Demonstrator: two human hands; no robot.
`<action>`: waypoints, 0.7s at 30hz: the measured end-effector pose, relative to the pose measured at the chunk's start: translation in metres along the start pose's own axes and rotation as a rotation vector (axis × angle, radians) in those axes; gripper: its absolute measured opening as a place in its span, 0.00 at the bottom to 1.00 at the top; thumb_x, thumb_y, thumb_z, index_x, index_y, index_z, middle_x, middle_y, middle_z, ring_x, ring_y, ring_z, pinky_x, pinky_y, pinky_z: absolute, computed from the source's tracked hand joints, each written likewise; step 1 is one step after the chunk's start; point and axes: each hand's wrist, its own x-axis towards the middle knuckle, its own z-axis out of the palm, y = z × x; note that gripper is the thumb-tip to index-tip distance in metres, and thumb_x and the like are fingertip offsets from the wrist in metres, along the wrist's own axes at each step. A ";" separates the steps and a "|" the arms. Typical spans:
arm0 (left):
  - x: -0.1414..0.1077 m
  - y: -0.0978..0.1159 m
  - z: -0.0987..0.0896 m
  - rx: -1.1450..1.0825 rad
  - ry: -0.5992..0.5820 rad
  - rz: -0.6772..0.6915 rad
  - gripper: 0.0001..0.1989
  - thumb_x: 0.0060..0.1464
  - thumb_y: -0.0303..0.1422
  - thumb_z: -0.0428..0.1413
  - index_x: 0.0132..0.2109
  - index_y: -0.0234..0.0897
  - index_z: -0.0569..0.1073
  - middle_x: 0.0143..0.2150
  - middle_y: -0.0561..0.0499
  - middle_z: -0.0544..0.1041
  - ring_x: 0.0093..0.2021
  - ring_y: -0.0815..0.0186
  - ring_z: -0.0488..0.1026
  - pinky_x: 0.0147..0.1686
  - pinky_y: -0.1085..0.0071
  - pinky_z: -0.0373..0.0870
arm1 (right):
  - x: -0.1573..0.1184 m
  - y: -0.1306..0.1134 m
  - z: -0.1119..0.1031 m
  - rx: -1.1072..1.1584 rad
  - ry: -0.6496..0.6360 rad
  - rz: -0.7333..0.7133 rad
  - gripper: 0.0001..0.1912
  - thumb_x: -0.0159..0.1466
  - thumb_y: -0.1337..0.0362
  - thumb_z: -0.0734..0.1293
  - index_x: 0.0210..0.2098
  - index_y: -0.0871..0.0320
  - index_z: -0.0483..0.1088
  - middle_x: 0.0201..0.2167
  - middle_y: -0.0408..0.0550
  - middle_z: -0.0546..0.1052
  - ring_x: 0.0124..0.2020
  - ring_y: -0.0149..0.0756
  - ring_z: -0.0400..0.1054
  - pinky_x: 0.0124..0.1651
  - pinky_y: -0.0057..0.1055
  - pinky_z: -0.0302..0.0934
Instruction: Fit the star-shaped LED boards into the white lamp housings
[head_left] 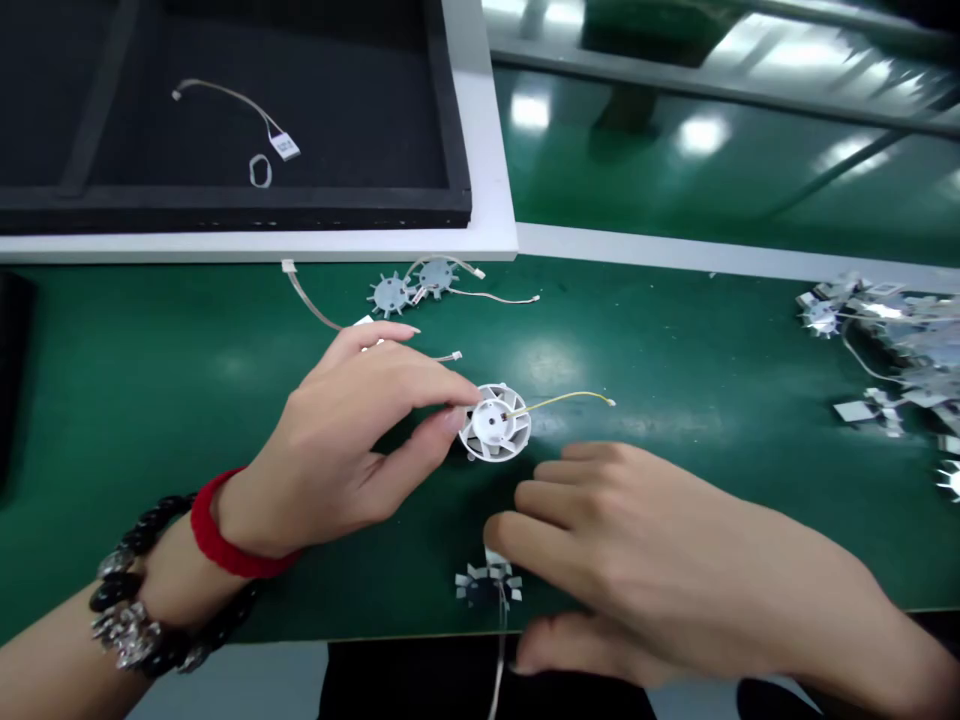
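Observation:
My left hand (352,430) pinches the left rim of a round white fan part (493,424) between thumb and index finger. A thin yellowish wire with a small connector runs from its hub to the right. My right hand (637,560), thumb and fingers apart, is over the table's front edge. Its index fingertip is by a gray finned piece (480,587), whose pale wire hangs past the edge. Whether that fingertip touches the piece, I cannot tell. Behind my left hand lie two gray toothed discs (391,294) with wires, and another wired piece partly hidden by that hand.
A black tray with a white border (480,190) stands at the back left, holding a wired tag (285,146) and a small pale loop (260,171). A pile of metal finned pieces (919,345) with wires lies at the right on the green table (187,370).

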 end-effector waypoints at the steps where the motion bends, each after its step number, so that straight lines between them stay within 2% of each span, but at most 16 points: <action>1: 0.000 0.000 0.000 -0.004 -0.001 0.008 0.09 0.62 0.21 0.55 0.45 0.39 0.71 0.39 0.57 0.80 0.37 0.71 0.77 0.60 0.64 0.67 | 0.000 -0.003 0.001 0.013 -0.045 0.000 0.17 0.63 0.49 0.72 0.38 0.57 0.70 0.24 0.40 0.72 0.21 0.36 0.62 0.24 0.36 0.46; 4: 0.000 -0.001 0.000 -0.017 -0.001 0.017 0.09 0.61 0.22 0.55 0.45 0.40 0.72 0.39 0.57 0.81 0.36 0.70 0.77 0.60 0.62 0.67 | 0.002 -0.008 0.005 0.047 -0.110 -0.018 0.17 0.59 0.61 0.75 0.45 0.56 0.70 0.27 0.41 0.72 0.24 0.37 0.64 0.24 0.35 0.49; 8: 0.000 -0.001 0.000 -0.023 0.002 0.010 0.09 0.61 0.22 0.54 0.44 0.42 0.72 0.39 0.57 0.81 0.35 0.68 0.78 0.58 0.60 0.68 | 0.008 -0.006 0.010 0.097 -0.059 -0.093 0.08 0.61 0.71 0.70 0.38 0.54 0.71 0.33 0.43 0.71 0.26 0.35 0.62 0.28 0.33 0.55; 11: -0.001 0.000 -0.001 -0.043 0.003 -0.002 0.10 0.61 0.22 0.54 0.44 0.42 0.72 0.39 0.57 0.82 0.35 0.68 0.77 0.59 0.60 0.68 | 0.010 0.001 0.008 0.257 0.017 -0.080 0.07 0.66 0.74 0.65 0.36 0.58 0.72 0.37 0.46 0.75 0.31 0.34 0.66 0.32 0.32 0.59; 13: -0.001 0.000 -0.001 -0.055 0.031 -0.025 0.08 0.62 0.24 0.55 0.44 0.42 0.72 0.38 0.58 0.81 0.35 0.68 0.77 0.59 0.61 0.69 | 0.010 0.006 0.003 0.510 0.130 0.041 0.06 0.69 0.73 0.64 0.37 0.59 0.72 0.37 0.45 0.77 0.34 0.32 0.69 0.36 0.30 0.63; 15: -0.002 -0.001 -0.001 -0.077 0.094 -0.066 0.05 0.63 0.26 0.56 0.43 0.41 0.73 0.38 0.57 0.80 0.38 0.67 0.77 0.53 0.63 0.72 | 0.010 0.010 -0.002 0.821 0.325 0.219 0.04 0.69 0.69 0.66 0.36 0.59 0.72 0.34 0.43 0.78 0.34 0.29 0.71 0.38 0.26 0.66; 17: -0.003 -0.002 -0.002 -0.101 0.158 -0.127 0.05 0.63 0.27 0.56 0.45 0.42 0.73 0.39 0.56 0.80 0.41 0.66 0.77 0.46 0.66 0.74 | 0.011 0.014 -0.006 1.120 0.549 0.335 0.07 0.67 0.65 0.70 0.33 0.58 0.70 0.32 0.41 0.77 0.32 0.27 0.72 0.35 0.24 0.68; 19: -0.004 -0.003 -0.002 -0.153 0.182 -0.156 0.09 0.62 0.25 0.55 0.48 0.42 0.73 0.42 0.55 0.79 0.43 0.65 0.76 0.43 0.67 0.74 | 0.013 0.018 -0.006 1.381 0.691 0.345 0.10 0.66 0.62 0.72 0.32 0.59 0.70 0.29 0.40 0.77 0.28 0.27 0.73 0.31 0.23 0.70; 21: -0.005 -0.004 -0.002 -0.214 0.178 -0.122 0.13 0.60 0.24 0.56 0.51 0.41 0.72 0.45 0.52 0.77 0.46 0.64 0.76 0.47 0.65 0.74 | 0.015 0.021 -0.003 1.554 0.711 0.348 0.11 0.64 0.61 0.74 0.31 0.59 0.70 0.28 0.41 0.78 0.26 0.28 0.75 0.29 0.23 0.72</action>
